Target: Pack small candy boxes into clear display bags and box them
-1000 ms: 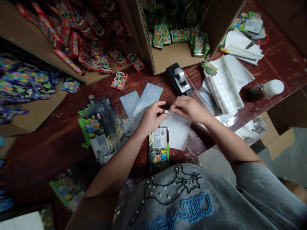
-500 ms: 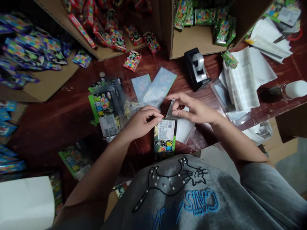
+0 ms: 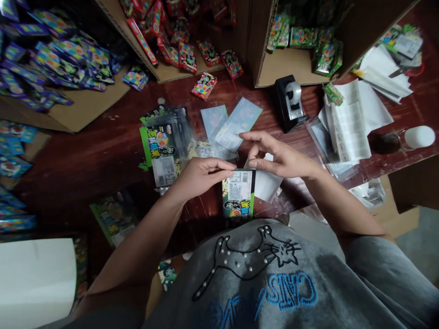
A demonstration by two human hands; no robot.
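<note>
Green-and-black packet point(image 3: 238, 194), label side up, on dark red table point(image 3: 68, 160), lower end behind grey shirt point(image 3: 254, 288). Left hand point(image 3: 206, 177) at packet's top edge, thumb and fingers close together; cannot tell whether pinching it. Right hand point(image 3: 274, 156) over white paper point(image 3: 267, 186), thumb and forefinger apart, other fingers curled. Black tape dispenser point(image 3: 287, 107) beyond; stacked packets point(image 3: 163, 148) left of left hand.
</note>
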